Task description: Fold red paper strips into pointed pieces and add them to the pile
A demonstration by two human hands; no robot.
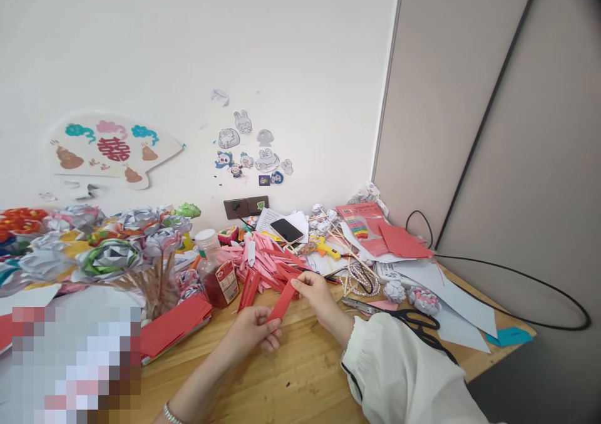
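Between my two hands is a red paper strip, held at a slant above the wooden table. My left hand pinches its lower end, with the fingers curled under. At the upper end, my right hand grips the strip between thumb and fingers. Just beyond my hands lies a heap of folded pink and red paper pieces. A stack of red paper strips lies to the left of my left hand. Black-handled scissors rest beside my right forearm, partly covered by the white sleeve.
A jar of red liquid stands behind the red stack. Folded paper flowers crowd the left side. A phone, a yellow glue gun, bead strings and crumpled paper lie along the back and right. A black cable loops past the table's right edge.
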